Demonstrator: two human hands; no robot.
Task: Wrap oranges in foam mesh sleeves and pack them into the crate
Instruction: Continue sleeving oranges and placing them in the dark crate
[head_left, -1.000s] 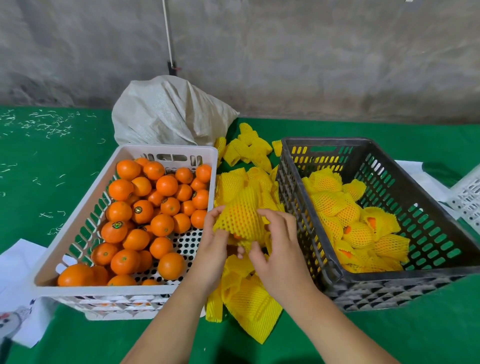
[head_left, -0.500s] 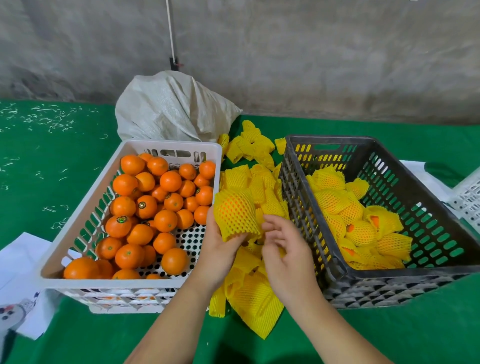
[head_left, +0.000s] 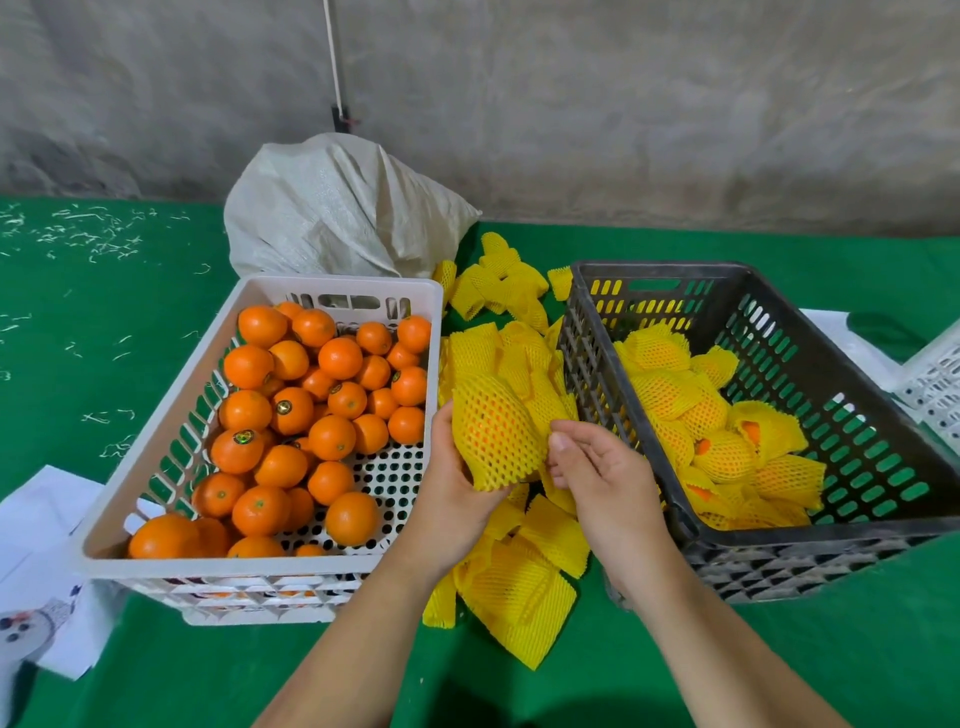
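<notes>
Wrapped orange (head_left: 496, 431), centre of frame: held above the loose pile of sleeves (head_left: 519, 587), between the two crates. Yellow foam mesh covers it almost fully; orange skin shows through the stretched diamond holes. The lower mesh end hangs as a loose open skirt.

Left hand (head_left: 457, 499) cups the fruit from below and from the left, fingers curled round it. Right hand (head_left: 597, 478) is just beside the sleeve's right edge, fingers loosely bent, holding nothing; whether its fingertips touch the mesh I cannot tell.

Risk 1: one-handed hold on springy foam. If the grip loosens during transfer, the fruit may slide out through the open lower end onto the pile.
Risk 2: carrying right means clearing the near-left rim of the dark crate (head_left: 613, 415); a clip there could snag the mesh and pull it back.

Dark crate, right of frame: wrapped oranges (head_left: 727, 452) bunched along its near-left side, several with skin showing at the ends. White crate (head_left: 171, 431), left of frame: bare oranges (head_left: 311, 405). A grey sack (head_left: 337, 208) sits in the upper centre.
</notes>
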